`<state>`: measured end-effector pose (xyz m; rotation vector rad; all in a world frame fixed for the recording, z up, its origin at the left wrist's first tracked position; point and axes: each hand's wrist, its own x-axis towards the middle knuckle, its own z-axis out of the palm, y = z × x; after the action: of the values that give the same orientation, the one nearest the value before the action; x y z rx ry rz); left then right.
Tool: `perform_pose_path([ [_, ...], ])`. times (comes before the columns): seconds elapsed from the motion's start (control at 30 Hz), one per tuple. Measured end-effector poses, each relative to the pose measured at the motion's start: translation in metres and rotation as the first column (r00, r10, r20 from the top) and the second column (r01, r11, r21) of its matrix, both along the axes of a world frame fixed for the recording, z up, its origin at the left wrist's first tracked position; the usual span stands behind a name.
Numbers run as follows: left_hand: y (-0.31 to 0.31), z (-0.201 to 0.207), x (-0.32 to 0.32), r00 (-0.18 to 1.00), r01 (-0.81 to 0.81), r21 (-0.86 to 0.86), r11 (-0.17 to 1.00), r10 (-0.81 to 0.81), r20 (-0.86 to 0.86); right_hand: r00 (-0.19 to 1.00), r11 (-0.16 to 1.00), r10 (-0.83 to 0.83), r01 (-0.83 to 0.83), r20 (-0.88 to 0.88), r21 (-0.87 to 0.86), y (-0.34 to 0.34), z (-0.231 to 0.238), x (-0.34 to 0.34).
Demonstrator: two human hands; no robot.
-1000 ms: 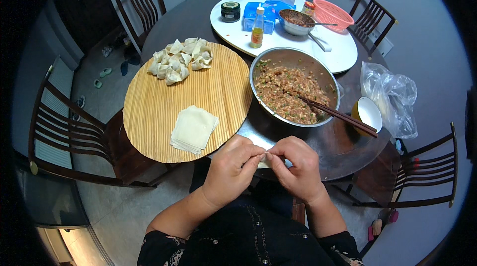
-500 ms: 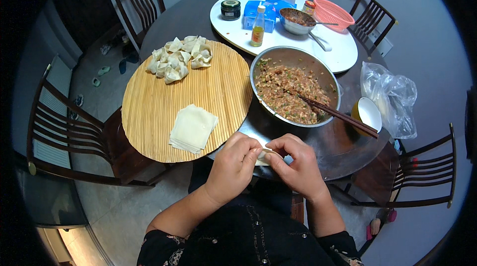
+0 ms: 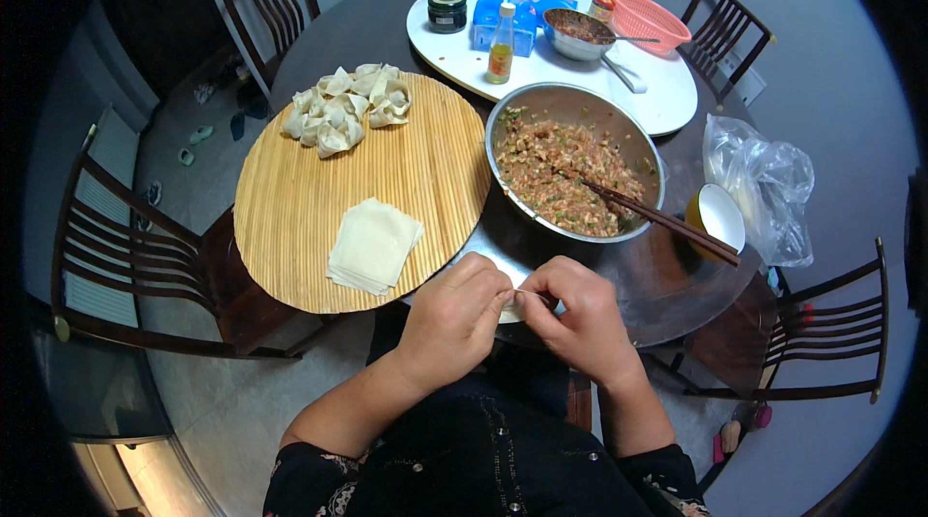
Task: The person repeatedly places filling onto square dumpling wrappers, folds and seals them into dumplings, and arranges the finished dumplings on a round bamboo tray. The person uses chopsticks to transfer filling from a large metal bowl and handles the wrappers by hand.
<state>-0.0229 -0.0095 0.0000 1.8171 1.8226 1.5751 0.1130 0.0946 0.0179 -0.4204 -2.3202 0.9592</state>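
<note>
Pinching a thin, pale, soft dough sheet [image 3: 511, 315] between them, the bare left hand [image 3: 448, 317] and bare right hand [image 3: 577, 314] nearly meet; whether anything sits inside is hidden. Left of the grip, square, cream-coloured wrappers [image 3: 374, 244] lie stacked on a round, yellow, slatted board [image 3: 280, 227]; beyond it stands a round steel bowl [image 3: 580, 101] of pinkish mince [image 3: 565, 164]. The sheet could tear if pulled too hard, or gape if pressed too lightly.

Wrappers [image 3: 375, 244] lie on the board [image 3: 290, 198] (bowl [image 3: 628, 129] to its right).
</note>
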Motion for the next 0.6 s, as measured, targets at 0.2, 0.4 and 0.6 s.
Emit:
perform_pose_path([
  [0.2, -0.002, -0.005, 0.005, 0.999, -0.005, -0.020, 1.000, 0.005, 0.032, 0.997, 0.995, 0.059, -0.064, 0.056, 0.078, 0.000, -0.001, 0.001],
  [0.4, -0.001, -0.008, 0.001, 0.979, -0.032, -0.116, 0.993, 0.054, 0.194, 0.995, 0.977, 0.024, -0.004, 0.092, -0.213, 0.003, 0.007, 0.000],
  [0.6, 0.001, -0.004, -0.003, 0.983, 0.020, -0.109, 0.994, 0.001, 0.184, 0.999, 0.992, -0.029, 0.032, 0.033, -0.119, 0.005, 0.000, -0.005],
])
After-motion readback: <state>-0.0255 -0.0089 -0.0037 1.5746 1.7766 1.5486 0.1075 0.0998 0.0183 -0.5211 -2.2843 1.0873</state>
